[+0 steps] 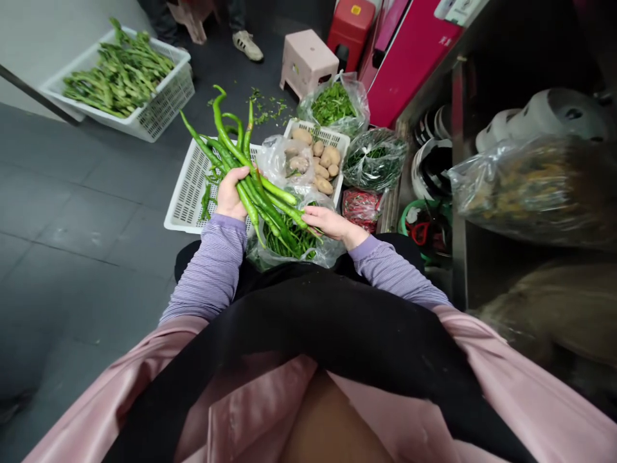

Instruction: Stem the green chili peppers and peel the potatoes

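Observation:
A bunch of long green chili peppers (263, 190) lies slantwise across the middle, their curled ends pointing up and left. My left hand (231, 194) is closed around the bunch, thumb on top. At the lower right end my right hand (329, 222) has its fingers closed on some of the peppers; the undersides of those fingers are hidden. Just below the bunch sits an open clear plastic bag (332, 253) with more green peppers (289, 235). A white slotted basket (182, 218) stands behind my left hand, with a few green pieces inside.
Potatoes (330, 156) fill a white basket ahead. Bags of leafy greens (332, 105), dark greens (373, 161) and red peppers (361, 207) stand alongside. A basket of green stalks (159, 122) is far left. A pink stool (308, 58) and a person's shoe (247, 46) are beyond; metal shelving (459, 186) borders the right.

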### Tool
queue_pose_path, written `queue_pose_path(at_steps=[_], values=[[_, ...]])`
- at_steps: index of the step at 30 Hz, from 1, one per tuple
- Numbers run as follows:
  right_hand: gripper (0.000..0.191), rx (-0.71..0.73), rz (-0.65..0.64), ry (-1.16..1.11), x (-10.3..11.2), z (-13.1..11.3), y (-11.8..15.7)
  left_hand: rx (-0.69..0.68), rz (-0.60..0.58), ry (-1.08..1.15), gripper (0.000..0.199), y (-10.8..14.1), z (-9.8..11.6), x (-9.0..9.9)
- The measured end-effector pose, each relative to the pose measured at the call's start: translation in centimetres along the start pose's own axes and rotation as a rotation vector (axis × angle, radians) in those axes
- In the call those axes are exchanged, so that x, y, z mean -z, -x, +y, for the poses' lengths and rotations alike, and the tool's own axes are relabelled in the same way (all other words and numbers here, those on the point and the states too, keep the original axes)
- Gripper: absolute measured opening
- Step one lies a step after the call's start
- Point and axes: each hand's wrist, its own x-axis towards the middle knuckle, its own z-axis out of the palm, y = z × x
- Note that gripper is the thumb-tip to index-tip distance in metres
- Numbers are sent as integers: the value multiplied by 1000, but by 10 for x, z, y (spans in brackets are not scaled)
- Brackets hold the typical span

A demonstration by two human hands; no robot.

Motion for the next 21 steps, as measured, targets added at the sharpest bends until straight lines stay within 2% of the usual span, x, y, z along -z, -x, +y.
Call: queue_pose_path(at_steps=[2,6,8,10,12,16,19,21], values=[[48,57,2,41,-1,-6,-1,13,5,26,10,0,1,-1],[50,165,126,31,2,-14,0,10,73,117,6,-2,5,0],[56,88,114,-47,2,-14,3,11,117,180,8,-3,7,0],[61,-31,41,-117,0,-10,6,11,142,212,13,-4,8,0],[61,-55,25,-130,-4,-8,9,13,160,221,18,-6,7,-1],[58,118,135,-160,-10,-14,8,32,157,207,14,-7,2,0],[55,159,61,-275,-5,-23,5,14,127,164,14,-4,2,1],[50,150,56,-358,-1,-25,4,-44,105,181,15,-1,5,0]])
